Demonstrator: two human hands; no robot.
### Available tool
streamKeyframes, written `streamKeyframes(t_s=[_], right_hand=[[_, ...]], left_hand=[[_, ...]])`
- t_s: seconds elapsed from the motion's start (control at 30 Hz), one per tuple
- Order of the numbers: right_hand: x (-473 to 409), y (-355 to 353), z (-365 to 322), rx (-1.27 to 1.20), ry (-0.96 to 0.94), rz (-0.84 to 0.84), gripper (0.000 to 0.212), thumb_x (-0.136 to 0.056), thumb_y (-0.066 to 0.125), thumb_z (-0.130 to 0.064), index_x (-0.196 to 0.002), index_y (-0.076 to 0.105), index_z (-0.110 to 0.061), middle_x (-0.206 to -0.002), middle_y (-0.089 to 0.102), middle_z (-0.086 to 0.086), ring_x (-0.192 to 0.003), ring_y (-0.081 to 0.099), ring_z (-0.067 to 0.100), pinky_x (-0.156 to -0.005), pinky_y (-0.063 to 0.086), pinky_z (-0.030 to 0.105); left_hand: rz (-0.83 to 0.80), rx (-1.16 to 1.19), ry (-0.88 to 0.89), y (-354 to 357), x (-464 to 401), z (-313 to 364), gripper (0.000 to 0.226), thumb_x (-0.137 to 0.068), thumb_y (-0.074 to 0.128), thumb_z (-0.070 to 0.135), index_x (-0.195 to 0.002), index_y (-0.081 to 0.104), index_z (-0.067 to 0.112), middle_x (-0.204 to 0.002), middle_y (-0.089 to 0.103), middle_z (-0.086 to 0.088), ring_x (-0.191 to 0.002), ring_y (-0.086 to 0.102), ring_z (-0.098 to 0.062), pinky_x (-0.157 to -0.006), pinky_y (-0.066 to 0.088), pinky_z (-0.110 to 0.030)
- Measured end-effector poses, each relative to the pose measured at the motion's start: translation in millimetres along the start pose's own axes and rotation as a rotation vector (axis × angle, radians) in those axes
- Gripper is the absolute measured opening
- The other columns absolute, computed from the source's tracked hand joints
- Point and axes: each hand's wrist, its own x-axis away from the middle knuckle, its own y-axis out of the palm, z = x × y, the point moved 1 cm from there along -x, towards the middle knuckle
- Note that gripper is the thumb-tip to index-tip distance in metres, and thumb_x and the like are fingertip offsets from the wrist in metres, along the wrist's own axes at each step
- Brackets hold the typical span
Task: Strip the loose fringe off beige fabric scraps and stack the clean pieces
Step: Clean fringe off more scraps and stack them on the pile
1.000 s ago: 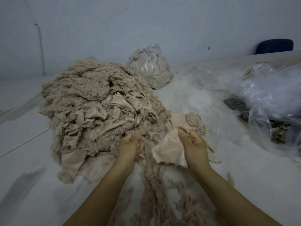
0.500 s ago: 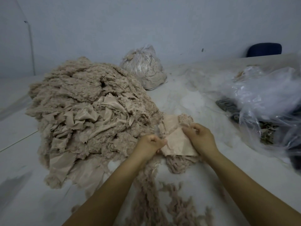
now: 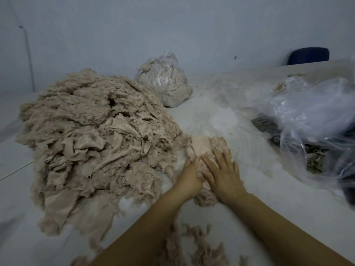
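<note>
Pale tabletop [image 3: 249,189] carries a big heap of fringed beige scraps [image 3: 92,139]. Right hand [image 3: 222,173] lies flat, fingers spread, on a small stack of pieces [image 3: 201,144]; left hand [image 3: 190,175] beside it, fingers seemingly straight, tips hidden.

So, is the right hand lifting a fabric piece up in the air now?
No, the right hand lies flat, fingers spread, pressing the fabric piece onto the small stack beside the left hand.
</note>
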Motion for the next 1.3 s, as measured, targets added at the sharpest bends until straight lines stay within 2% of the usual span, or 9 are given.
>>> streamKeyframes(t_s=[0.33, 0.47, 0.57, 0.7, 0.83, 0.97, 1.07, 1.2, 1.3], right_hand=[[-32, -44, 2, 0.028, 0.025, 0.273, 0.050, -0.100, 0.034, -0.035, -0.145, 0.038, -0.014, -0.154, 0.026, 0.019, -0.144, 0.020, 0.037, -0.113, 0.008, 0.058], [-6, -33, -58, -0.242, -0.327, 0.411, 0.038, -0.094, 0.045, -0.018, -0.122, 0.060, 0.002, -0.125, 0.056, 0.025, -0.119, 0.053, 0.043, -0.103, 0.038, 0.056], [-9, -22, -94, -0.405, -0.335, 0.180, 0.041, -0.098, 0.050, -0.017, -0.138, 0.046, -0.007, -0.142, 0.043, 0.014, -0.133, 0.039, 0.029, -0.112, 0.022, 0.028], [-32, -26, -130, -0.693, -0.177, 0.059, 0.054, -0.098, 0.050, -0.031, -0.147, 0.031, -0.016, -0.146, 0.038, 0.008, -0.129, 0.044, 0.021, -0.111, 0.031, 0.027], [-48, -32, -152, -0.864, -0.079, -0.034, 0.065, -0.091, 0.061, -0.039, -0.146, 0.033, -0.021, -0.142, 0.042, -0.004, -0.129, 0.041, 0.014, -0.107, 0.036, 0.033], [-45, -21, -145, -1.001, 0.025, 0.037, 0.007, -0.090, 0.066, -0.024, -0.088, 0.066, -0.018, -0.089, 0.066, -0.002, -0.089, 0.063, 0.018, -0.082, 0.048, 0.036], [-28, -20, -127, -1.222, 0.170, 0.116, 0.042, -0.086, 0.067, -0.034, -0.082, 0.063, 0.007, -0.078, 0.061, 0.030, -0.072, 0.060, 0.039, -0.071, 0.049, 0.050], [0, -34, -118, -1.401, 0.174, 0.154, 0.051, -0.077, 0.065, -0.049, -0.063, 0.047, -0.003, -0.058, 0.039, 0.019, -0.050, 0.035, 0.027, -0.052, 0.030, 0.037], [18, -37, -112, -1.455, 0.173, 0.098, 0.053, -0.073, 0.065, -0.049, -0.072, 0.056, 0.002, -0.064, 0.055, 0.021, -0.058, 0.054, 0.030, -0.055, 0.045, 0.035]], left_hand=[[0.009, 0.057, -0.019, -24, -28, -26, 0.051, -0.092, 0.060, 0.024, -0.139, 0.043, 0.015, -0.153, 0.026, -0.008, -0.138, 0.030, -0.021, -0.105, 0.024, -0.020], [0.414, -0.250, 0.245, -71, 18, -43, 0.021, -0.083, 0.060, -0.003, -0.100, 0.070, 0.001, -0.116, 0.063, -0.016, -0.112, 0.057, -0.032, -0.100, 0.041, -0.031], [0.730, -0.620, 0.089, -116, 21, -57, 0.042, -0.078, 0.068, 0.010, -0.119, 0.059, 0.008, -0.132, 0.049, -0.022, -0.125, 0.041, -0.040, -0.104, 0.032, -0.058], [0.484, -0.405, -0.441, -158, 20, -92, 0.086, -0.085, 0.066, 0.039, -0.150, 0.016, 0.015, -0.149, 0.031, -0.020, -0.131, 0.037, -0.036, -0.098, 0.038, -0.041], [0.297, -0.212, -0.183, -131, 44, -102, 0.040, -0.086, 0.066, 0.023, -0.124, 0.060, 0.011, -0.122, 0.063, -0.013, -0.113, 0.057, -0.029, -0.091, 0.045, -0.030], [0.117, 0.006, -0.012, -102, 74, -103, 0.015, -0.076, 0.077, 0.026, -0.087, 0.068, 0.018, -0.089, 0.065, 0.017, -0.088, 0.060, 0.001, -0.074, 0.043, -0.009], [0.294, 0.227, -0.176, -110, 82, -101, 0.019, -0.075, 0.078, 0.028, -0.077, 0.066, 0.014, -0.074, 0.062, 0.011, -0.070, 0.056, 0.000, -0.060, 0.040, -0.015], [0.773, 0.112, -0.164, -112, 85, -76, 0.027, -0.094, 0.053, 0.025, -0.119, 0.055, 0.016, -0.121, 0.050, -0.002, -0.106, 0.047, -0.012, -0.081, 0.031, -0.010], [0.569, 0.002, -0.112, -93, 77, -57, 0.068, -0.085, 0.050, 0.056, -0.142, 0.034, 0.023, -0.147, 0.029, 0.001, -0.134, 0.025, -0.010, -0.106, 0.025, -0.024]])
